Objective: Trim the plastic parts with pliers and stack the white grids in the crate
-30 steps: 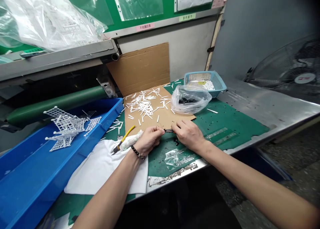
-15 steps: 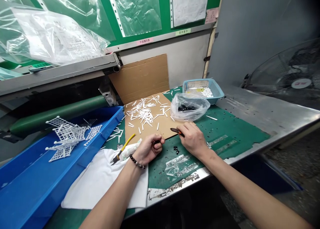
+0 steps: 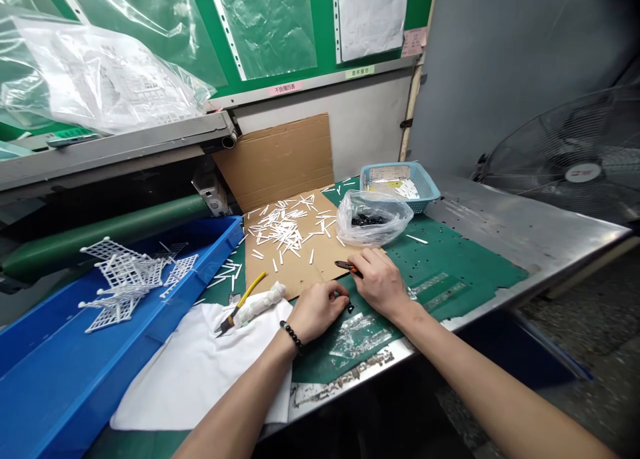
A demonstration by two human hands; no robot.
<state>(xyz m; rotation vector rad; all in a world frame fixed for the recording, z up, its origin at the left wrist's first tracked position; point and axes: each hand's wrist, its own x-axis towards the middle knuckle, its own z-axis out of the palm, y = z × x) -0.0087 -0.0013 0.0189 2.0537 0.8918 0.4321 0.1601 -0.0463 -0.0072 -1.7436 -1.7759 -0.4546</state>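
Note:
My right hand [image 3: 381, 282] is wrapped round cutting pliers [image 3: 345, 265] with an orange handle, their dark jaws pointing left over the cardboard's edge. Close by on the green mat, my left hand [image 3: 320, 310] has its fingers bent and pinched at a small black part [image 3: 351, 307]; the palm faces down and hides what is beneath it. A second pair of pliers [image 3: 241, 303], with yellow handles, lies on a white cloth [image 3: 200, 372] beside a whitish wrapped roll [image 3: 263, 305]. Many thin white sticks [image 3: 285, 229] are scattered on the flat cardboard [image 3: 320, 262].
A clear plastic bag [image 3: 395, 227] of black parts stands beyond my right hand, before a light-blue basket [image 3: 425, 195] with white pieces. At left, a blue tray [image 3: 45, 365] holds white lattice frames [image 3: 127, 272]. A large fan [image 3: 583, 172] stands at right.
My left hand has turned palm down and moved right and down to the black parts on the mat. The right hand keeps its hold on the pliers. The whole view has shifted slightly.

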